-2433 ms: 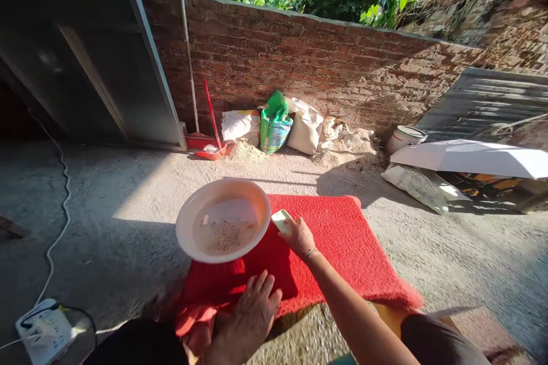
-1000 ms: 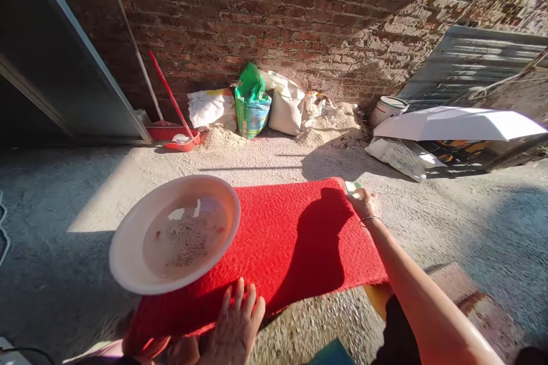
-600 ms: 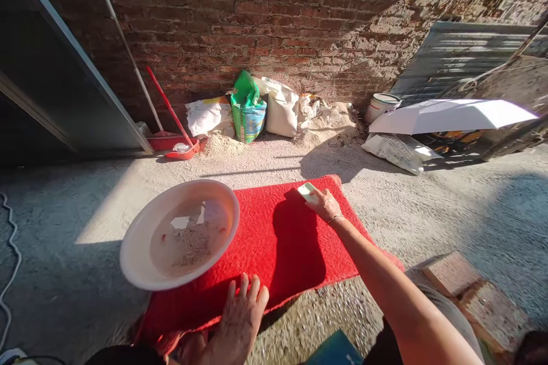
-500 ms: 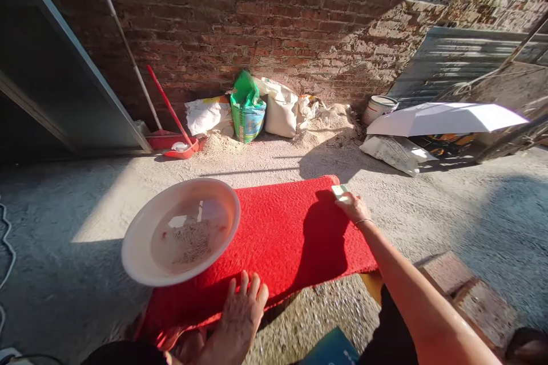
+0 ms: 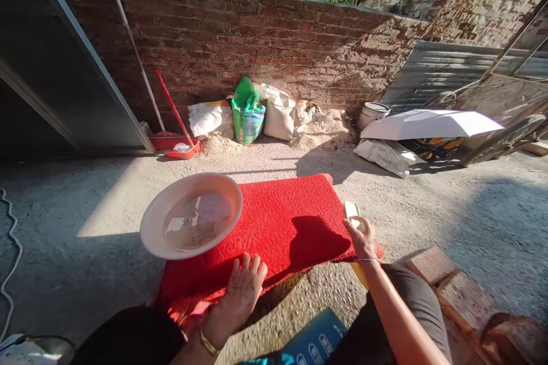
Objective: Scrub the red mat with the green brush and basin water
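A wet red rug lies spread out in front of me over a low support that is mostly hidden. My left hand rests on its near edge, fingers extended and slightly apart, holding nothing. At the rug's right end my right hand is closed around a pale rectangular block; whether this is soap or a brush is unclear. On the rug's left end stands a wide pale basin with water in it.
Bricks lie right of my knee, and a blue printed packet is below the rug. Filled sacks, a red dustpan and a white umbrella are near the brick wall. A white hose runs along the left.
My right hand has moved down toward me along the rug's right edge with the pale block. My left hand stays on the near edge. The view has shifted slightly.
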`<action>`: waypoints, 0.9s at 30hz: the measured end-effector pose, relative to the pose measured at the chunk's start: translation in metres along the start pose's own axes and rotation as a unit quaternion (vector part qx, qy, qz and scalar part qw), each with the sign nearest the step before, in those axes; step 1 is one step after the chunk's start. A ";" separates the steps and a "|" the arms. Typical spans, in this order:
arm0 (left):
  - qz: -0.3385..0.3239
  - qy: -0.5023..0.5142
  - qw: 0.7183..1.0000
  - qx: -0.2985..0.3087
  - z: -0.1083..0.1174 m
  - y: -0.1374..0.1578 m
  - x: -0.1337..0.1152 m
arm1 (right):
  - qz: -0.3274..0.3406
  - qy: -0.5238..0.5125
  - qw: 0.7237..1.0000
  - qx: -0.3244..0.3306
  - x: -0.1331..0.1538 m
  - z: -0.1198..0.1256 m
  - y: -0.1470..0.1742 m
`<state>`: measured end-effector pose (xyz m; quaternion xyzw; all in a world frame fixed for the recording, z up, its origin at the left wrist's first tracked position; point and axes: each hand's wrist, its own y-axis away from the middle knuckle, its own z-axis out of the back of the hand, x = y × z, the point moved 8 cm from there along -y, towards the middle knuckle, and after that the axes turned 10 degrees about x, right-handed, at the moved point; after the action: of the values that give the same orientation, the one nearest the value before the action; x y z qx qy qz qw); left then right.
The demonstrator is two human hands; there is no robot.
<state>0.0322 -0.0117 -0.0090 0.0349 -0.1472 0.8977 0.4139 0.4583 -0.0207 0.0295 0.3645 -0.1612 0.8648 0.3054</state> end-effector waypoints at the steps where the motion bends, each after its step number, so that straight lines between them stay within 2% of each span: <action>1: -0.002 -0.004 1.000 -0.003 0.001 0.000 0.001 | 0.034 -0.008 0.998 0.042 0.024 -0.022 0.011; 3: -0.004 -0.011 1.000 -0.007 0.004 -0.001 0.003 | 0.117 0.007 0.982 0.145 0.078 -0.070 0.038; 5: -0.001 -0.011 1.000 0.007 0.002 -0.003 0.005 | 0.213 0.073 0.949 0.222 0.126 -0.111 0.067; 7: 0.001 -0.003 1.000 0.026 -0.003 -0.004 0.006 | 0.273 0.135 0.919 0.251 0.154 -0.134 0.085; 9: -0.002 0.000 1.000 0.028 -0.005 -0.005 0.004 | 0.278 0.168 0.909 0.260 0.156 -0.137 0.085; 10: -0.004 -0.004 1.000 0.022 -0.005 -0.005 0.002 | 0.258 0.175 0.914 0.258 0.147 -0.129 0.077; 12: 0.002 -0.019 1.000 0.004 0.000 -0.005 -0.002 | 0.180 0.182 0.938 0.234 0.111 -0.096 0.052; 15: 0.022 -0.037 0.999 0.010 0.007 -0.004 -0.008 | 0.011 0.186 0.971 0.147 0.033 -0.015 0.014; 17: 0.020 -0.032 0.999 0.033 0.011 -0.002 -0.011 | -0.092 0.202 0.972 0.082 -0.015 0.038 0.002; 18: 0.015 -0.029 0.999 0.042 0.014 0.000 -0.013 | -0.123 0.211 0.968 0.055 -0.031 0.056 -0.001; 20: 0.009 -0.035 0.998 0.041 0.021 0.005 -0.015 | -0.142 0.211 0.967 0.026 -0.044 0.072 -0.002; 21: 0.009 -0.045 0.998 0.034 0.026 0.008 -0.015 | -0.129 0.197 0.972 0.025 -0.040 0.067 0.000; 23: 0.010 -0.074 0.997 0.017 0.035 0.014 -0.016 | -0.077 0.157 0.983 0.051 -0.015 0.036 0.008; 25: 0.004 -0.103 0.995 0.004 0.042 0.018 -0.017 | 0.003 0.124 0.986 0.110 0.031 -0.017 0.027; 27: -0.003 -0.123 0.992 -0.003 0.047 0.021 -0.019 | 0.113 0.112 0.970 0.182 0.089 -0.078 0.055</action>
<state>0.0260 -0.0518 0.0270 0.1447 -0.1993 0.8849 0.3954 0.3328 0.0127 0.0381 0.2942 -0.0056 0.9439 0.1501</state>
